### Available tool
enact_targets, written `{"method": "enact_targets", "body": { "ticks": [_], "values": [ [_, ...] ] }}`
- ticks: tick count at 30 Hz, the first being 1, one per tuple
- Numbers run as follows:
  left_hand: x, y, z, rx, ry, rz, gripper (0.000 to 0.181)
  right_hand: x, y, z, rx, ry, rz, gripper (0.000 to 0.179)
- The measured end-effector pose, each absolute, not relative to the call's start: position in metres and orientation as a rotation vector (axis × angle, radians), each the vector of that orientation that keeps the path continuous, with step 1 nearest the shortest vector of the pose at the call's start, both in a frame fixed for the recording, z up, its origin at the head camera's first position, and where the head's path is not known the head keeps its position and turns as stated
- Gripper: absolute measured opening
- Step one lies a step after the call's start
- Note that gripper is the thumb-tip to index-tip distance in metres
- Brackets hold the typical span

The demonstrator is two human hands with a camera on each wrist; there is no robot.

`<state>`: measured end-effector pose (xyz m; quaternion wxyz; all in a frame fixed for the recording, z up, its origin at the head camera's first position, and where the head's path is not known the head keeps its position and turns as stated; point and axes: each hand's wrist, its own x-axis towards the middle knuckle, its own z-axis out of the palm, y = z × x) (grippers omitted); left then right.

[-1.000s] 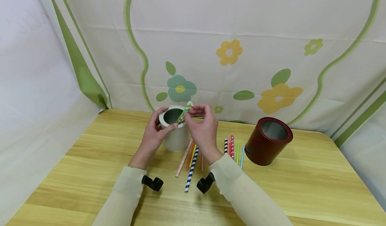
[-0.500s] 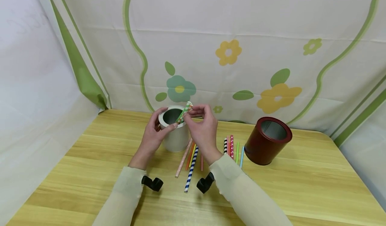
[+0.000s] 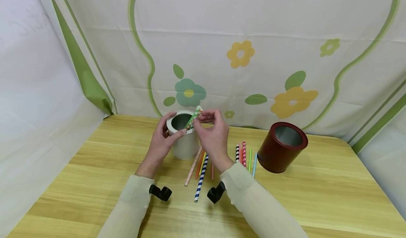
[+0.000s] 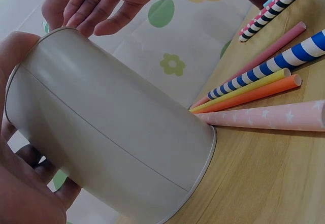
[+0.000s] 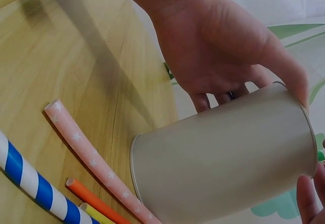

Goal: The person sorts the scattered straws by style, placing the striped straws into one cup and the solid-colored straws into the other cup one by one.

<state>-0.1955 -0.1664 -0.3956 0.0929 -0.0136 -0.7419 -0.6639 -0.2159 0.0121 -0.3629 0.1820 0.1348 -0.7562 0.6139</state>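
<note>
A white can (image 3: 185, 148) stands on the table, with my left hand (image 3: 160, 139) around its left side, thumb at the near rim. My right hand (image 3: 215, 134) pinches green-patterned paper straws (image 3: 197, 113) between thumb and fingers. These straws lean against the can's right rim with their lower ends inside its mouth. From the left wrist view, the can (image 4: 111, 122) hides the straws, and the right hand (image 4: 106, 3) shows beyond its rim. The right wrist view shows the left hand (image 5: 218, 41) gripping the can (image 5: 228, 155) from the far side.
Paper straws lie beside the can, including a blue-striped straw (image 3: 201, 181) and a pink starred straw (image 3: 191, 169). Further right are a black-striped straw (image 3: 237, 153), a red dotted straw (image 3: 244, 153) and a light-blue straw (image 3: 255, 164). A dark red can (image 3: 279, 153) stands beyond them.
</note>
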Motion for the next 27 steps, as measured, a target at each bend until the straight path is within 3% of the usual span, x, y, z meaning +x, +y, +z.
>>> {"method": "enact_targets", "body": {
  "ticks": [11, 19, 27],
  "values": [
    [-0.195, -0.167, -0.396, -0.032, -2.197, -1.976, 0.071, -0.216, 0.014, -0.362, 0.38, -2.123, 1.796, 0.03],
    [-0.194, -0.167, -0.395, -0.043, -2.201, -1.972, 0.071, -0.22, 0.027, -0.357, 0.337, -2.004, 2.272, 0.032],
    [-0.195, -0.164, -0.395, -0.05, -2.19, -1.987, 0.072, -0.21, 0.046, -0.365, 0.181, -2.081, 2.301, 0.019]
  ]
}}
